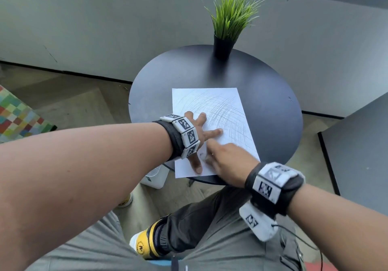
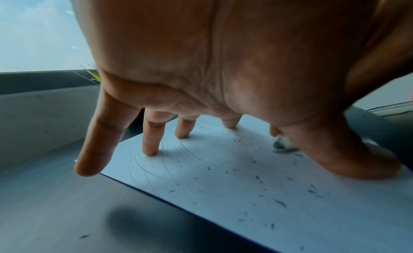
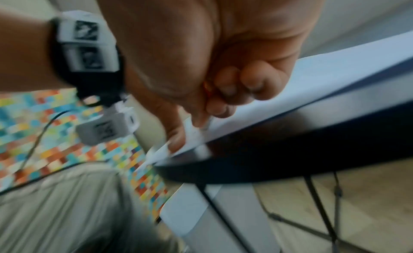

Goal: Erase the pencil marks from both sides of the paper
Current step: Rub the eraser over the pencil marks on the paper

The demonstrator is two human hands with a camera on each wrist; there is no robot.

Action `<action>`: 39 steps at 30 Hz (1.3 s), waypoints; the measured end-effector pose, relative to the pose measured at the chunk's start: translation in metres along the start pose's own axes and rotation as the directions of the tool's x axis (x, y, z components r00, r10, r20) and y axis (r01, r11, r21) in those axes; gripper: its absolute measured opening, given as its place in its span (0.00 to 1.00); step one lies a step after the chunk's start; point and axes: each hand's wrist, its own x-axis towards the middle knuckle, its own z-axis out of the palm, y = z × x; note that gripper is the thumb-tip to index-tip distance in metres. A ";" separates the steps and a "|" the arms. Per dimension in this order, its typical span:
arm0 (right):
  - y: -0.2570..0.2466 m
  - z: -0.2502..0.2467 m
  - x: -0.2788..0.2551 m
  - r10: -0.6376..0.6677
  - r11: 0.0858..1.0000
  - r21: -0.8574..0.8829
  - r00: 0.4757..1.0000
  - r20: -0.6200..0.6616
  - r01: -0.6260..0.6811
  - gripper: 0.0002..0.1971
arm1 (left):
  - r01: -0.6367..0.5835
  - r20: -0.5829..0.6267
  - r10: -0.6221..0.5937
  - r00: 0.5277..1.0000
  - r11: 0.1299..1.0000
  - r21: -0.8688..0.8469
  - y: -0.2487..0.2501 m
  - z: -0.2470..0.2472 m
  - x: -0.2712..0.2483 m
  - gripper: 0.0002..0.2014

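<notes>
A white paper [image 1: 220, 102] lies on a round dark table [image 1: 273, 107]. Curved pencil strokes [image 1: 226, 111] cover its far and right parts, while the near left part looks pale. My left hand [image 1: 200, 133] is spread flat on the paper, fingers [image 2: 152, 142] and thumb pressing down. My right hand [image 1: 227, 160] pinches a small whitish eraser [image 2: 285, 143] against the paper beside the left thumb. In the head view the eraser [image 1: 203, 155] is blurred. Dark crumbs [image 2: 257, 177] dot the paper [image 2: 223, 186]. The right wrist view shows curled fingers [image 3: 225, 97], blurred.
A potted green plant [image 1: 228, 18] stands at the table's far edge. A second dark tabletop [image 1: 357, 155] is at the right. A colourful checked surface [image 1: 19, 115] lies on the floor to the left, and a white object [image 1: 155, 176] sits under the table's near edge.
</notes>
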 end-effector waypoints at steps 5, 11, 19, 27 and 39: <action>0.039 -0.027 0.013 0.269 0.961 0.116 0.949 -0.164 -0.252 0.12 | -0.006 -0.005 0.005 1.000 1.000 -0.017 0.000 0.001 0.001 0.68; 0.017 0.002 -0.014 0.030 0.999 0.032 1.000 0.008 -0.030 0.12 | -0.012 -0.005 0.012 1.000 1.000 0.000 0.003 -0.002 0.005 0.69; 0.000 0.013 -0.027 -0.038 0.999 0.040 0.999 0.007 0.037 0.08 | -0.034 0.009 0.035 0.999 0.999 -0.035 0.004 -0.004 0.008 0.69; 0.008 0.001 -0.023 0.066 0.997 0.041 0.997 -0.032 -0.064 0.11 | -0.033 0.028 0.033 0.999 0.999 -0.031 0.004 -0.003 0.011 0.71; -0.001 0.007 -0.020 0.036 0.998 0.041 0.999 0.023 -0.037 0.05 | -0.030 0.012 0.030 0.999 0.999 -0.022 0.004 0.000 0.012 0.70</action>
